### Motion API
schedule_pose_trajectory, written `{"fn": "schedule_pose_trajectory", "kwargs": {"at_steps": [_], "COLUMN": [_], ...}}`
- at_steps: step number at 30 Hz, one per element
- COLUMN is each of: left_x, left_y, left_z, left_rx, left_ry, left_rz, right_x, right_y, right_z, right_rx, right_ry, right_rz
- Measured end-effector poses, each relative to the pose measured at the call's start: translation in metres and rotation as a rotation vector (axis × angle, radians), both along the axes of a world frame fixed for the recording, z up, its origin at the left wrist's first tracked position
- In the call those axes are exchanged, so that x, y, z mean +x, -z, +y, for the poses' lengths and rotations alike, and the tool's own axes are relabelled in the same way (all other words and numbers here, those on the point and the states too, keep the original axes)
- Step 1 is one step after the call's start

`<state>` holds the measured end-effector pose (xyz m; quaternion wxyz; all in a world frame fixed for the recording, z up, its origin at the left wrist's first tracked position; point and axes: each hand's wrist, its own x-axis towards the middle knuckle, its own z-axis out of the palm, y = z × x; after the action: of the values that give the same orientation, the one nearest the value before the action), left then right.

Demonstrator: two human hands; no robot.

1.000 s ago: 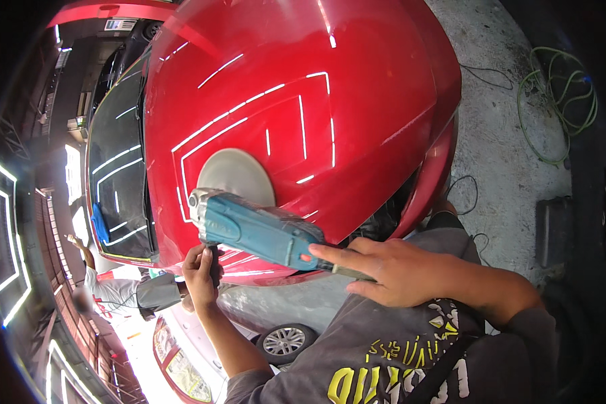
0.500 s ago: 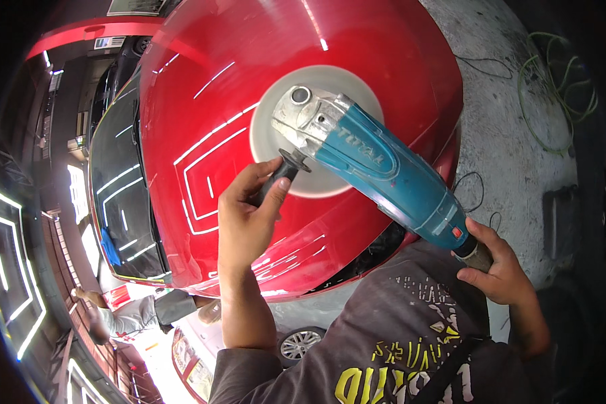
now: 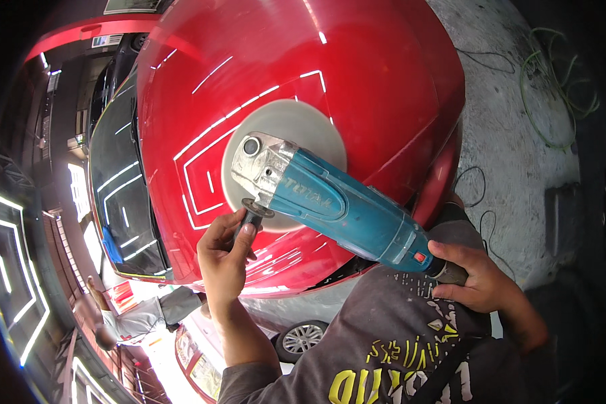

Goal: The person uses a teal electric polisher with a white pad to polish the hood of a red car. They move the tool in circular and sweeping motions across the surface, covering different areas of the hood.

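Observation:
A teal and silver rotary polisher (image 3: 347, 209) lies across the glossy red car hood (image 3: 202, 87), its round whitish pad (image 3: 310, 124) against the paint. My left hand (image 3: 225, 256) is closed round the black side handle (image 3: 251, 219) beside the metal head. My right hand (image 3: 478, 273) grips the dark rear end of the polisher, near its red switch (image 3: 420, 257). The part of the pad under the polisher's head is hidden.
The car's windshield (image 3: 121, 195) lies at the left, with a blue cloth (image 3: 111, 248) near it. A dark cord (image 3: 478, 188) and a green hose (image 3: 528, 108) lie on the grey floor. Another person (image 3: 138, 316) is at lower left, near a wheel (image 3: 301, 340).
The polisher has moved left and toward me across the hood, with both my hands still on it. The other person has shifted slightly.

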<state>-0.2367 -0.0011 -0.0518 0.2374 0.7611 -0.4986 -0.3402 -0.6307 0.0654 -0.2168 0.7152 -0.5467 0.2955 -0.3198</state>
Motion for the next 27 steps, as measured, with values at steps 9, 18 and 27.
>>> {"fn": "schedule_pose_trajectory", "kwargs": {"at_steps": [9, 18, 27], "left_x": [0.044, 0.146, 0.097], "left_y": [0.013, 0.028, 0.017], "left_z": [0.077, 0.162, 0.018], "left_rx": [-0.055, -0.245, -0.131], "left_ry": [-0.189, -0.533, -0.275], "left_rz": [0.072, 0.1, 0.012], "right_x": [0.02, 0.113, 0.076], "right_y": [-0.023, -0.061, -0.061], "right_z": [-0.021, -0.043, -0.062], "right_rx": [-0.099, -0.266, -0.183], "right_ry": [-0.189, -0.44, -0.102], "right_rz": [0.084, 0.078, 0.1]}}
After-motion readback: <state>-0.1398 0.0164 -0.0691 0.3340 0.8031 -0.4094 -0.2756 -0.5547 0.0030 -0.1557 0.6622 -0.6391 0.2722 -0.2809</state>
